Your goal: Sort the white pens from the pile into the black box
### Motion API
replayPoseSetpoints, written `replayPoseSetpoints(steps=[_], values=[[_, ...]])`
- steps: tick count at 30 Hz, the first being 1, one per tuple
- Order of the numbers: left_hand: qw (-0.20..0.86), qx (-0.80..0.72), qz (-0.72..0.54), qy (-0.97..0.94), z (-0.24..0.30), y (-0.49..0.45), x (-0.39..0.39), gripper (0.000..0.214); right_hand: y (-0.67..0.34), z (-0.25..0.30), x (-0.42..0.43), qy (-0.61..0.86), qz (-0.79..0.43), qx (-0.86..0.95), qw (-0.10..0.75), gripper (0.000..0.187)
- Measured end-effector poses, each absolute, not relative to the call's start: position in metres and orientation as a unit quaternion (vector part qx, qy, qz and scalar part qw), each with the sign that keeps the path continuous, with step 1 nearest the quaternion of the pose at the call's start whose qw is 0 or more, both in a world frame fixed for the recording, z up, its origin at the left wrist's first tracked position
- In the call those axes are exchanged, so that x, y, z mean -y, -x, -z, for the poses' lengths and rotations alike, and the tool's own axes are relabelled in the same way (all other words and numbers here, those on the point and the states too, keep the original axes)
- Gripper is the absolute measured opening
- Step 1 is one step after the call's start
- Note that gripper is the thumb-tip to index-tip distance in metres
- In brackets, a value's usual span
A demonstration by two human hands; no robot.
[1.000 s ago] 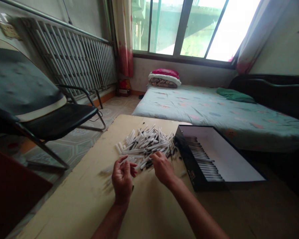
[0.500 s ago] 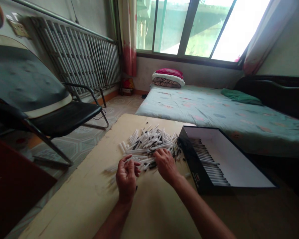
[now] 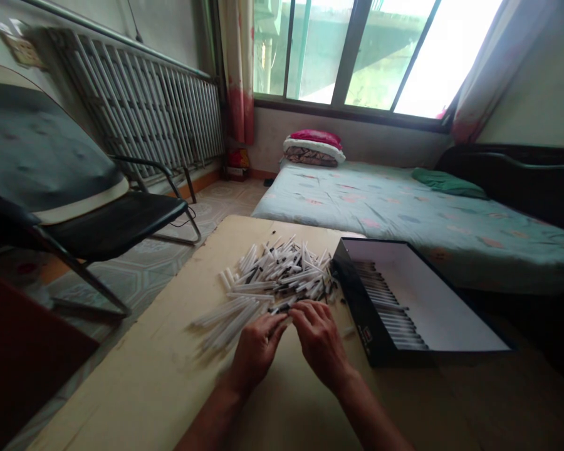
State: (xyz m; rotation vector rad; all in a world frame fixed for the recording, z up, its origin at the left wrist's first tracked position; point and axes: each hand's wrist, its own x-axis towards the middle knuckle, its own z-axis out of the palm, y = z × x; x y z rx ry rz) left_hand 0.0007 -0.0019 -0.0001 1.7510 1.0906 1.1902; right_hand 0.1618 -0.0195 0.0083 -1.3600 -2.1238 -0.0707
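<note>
My left hand [image 3: 257,349] and my right hand [image 3: 320,338] meet fingertip to fingertip just in front of a pile of pen parts [image 3: 286,266]. The fingers of both are closed in a pinch, and whatever they hold is hidden or too small to name. White tubes and black pieces make up the pile. Left of my left hand, longer white tubes [image 3: 223,319] lie fanned out. On the right stands a black box [image 3: 357,313] with a white inside, where a row of pens [image 3: 388,307] lies side by side.
All this rests on a pale tabletop [image 3: 150,357]. Beyond its far edge is a bed [image 3: 352,194] with folded bedding [image 3: 314,149]. A black chair [image 3: 108,219] stands to the left, and a dark red surface [image 3: 23,363] fills the lower left corner.
My left hand has turned over and its fingers have closed. My right hand has come back from the pile, and the fingertips of both hands now meet.
</note>
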Motion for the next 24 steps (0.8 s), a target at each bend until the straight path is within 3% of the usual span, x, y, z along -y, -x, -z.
replayPoseSetpoints(steps=[4,8,17,20,24], values=[[0.391,-0.466,-0.499,-0.617,0.005,-0.002,0.001,0.019,-0.182,-0.001,-0.002,0.638,0.035,0.702,0.316,0.030],[0.427,-0.509,-0.512,-0.545,0.008,-0.001,0.000,0.026,-0.201,-0.001,-0.025,0.775,0.012,0.604,0.186,0.017],[0.510,-0.489,-0.545,-0.451,0.009,-0.001,-0.005,0.036,-0.205,-0.002,-0.030,0.816,0.008,0.559,0.147,0.015],[0.574,-0.438,-0.573,-0.387,0.007,0.000,-0.007,0.038,-0.200,-0.009,-0.018,0.798,0.019,0.568,0.199,0.015],[0.667,-0.357,-0.605,-0.249,0.001,0.005,-0.011,0.024,-0.171,-0.015,0.014,0.676,-0.022,0.630,0.380,0.017]])
